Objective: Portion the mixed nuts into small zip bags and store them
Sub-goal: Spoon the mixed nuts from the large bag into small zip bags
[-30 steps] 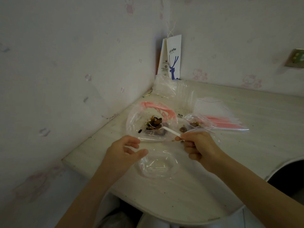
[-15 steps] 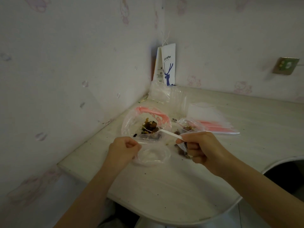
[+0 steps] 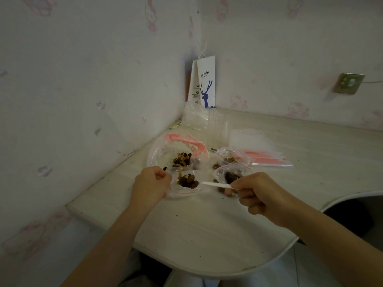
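Two hands work near the front of the pale table [image 3: 207,224]. The left hand [image 3: 151,183] is curled tight and pinches the near-left rim of a small zip bag [image 3: 182,192], holding its mouth open. Its fingertips are tucked out of sight behind the knuckles. The right hand [image 3: 255,193] grips the handle of a white plastic spoon [image 3: 215,184] between thumb and curled fingers. The spoon's bowl is hidden under a heap of mixed nuts [image 3: 186,180] at the bag's mouth, and it is unclear whether the heap lies on the spoon or already inside the clear plastic. Just behind, a large bag [image 3: 157,156] with a pink zip lies open with more nuts in it. Filled bags [image 3: 230,176] sit beside the spoon, partly covered by the right hand's fingers. A stack of empty zip bags [image 3: 259,146] lies further right. A paper bag [image 3: 206,83] stands in the corner, with only "coffee" readable on it.
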